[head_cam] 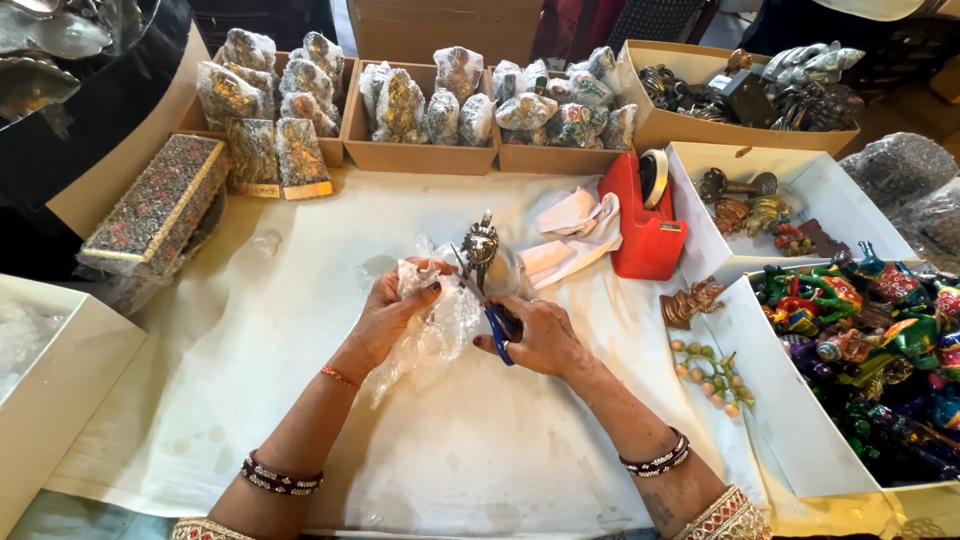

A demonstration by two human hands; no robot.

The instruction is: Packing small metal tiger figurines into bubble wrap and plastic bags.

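Right hand clenched on blue-handled scissors, left hand gripping bubble wrap beside metal figurine.

The work surface is a table covered by a white sheet, creased and faintly stained. Along its far edge stand three brown cardboard trays of wrapped figurines. A red tape dispenser sits right of centre, touching a folded white cloth. White boxes occupy the right side; a bronze figurine and a beaded sprig lie just beside them. An ornate patterned box rests at the left.
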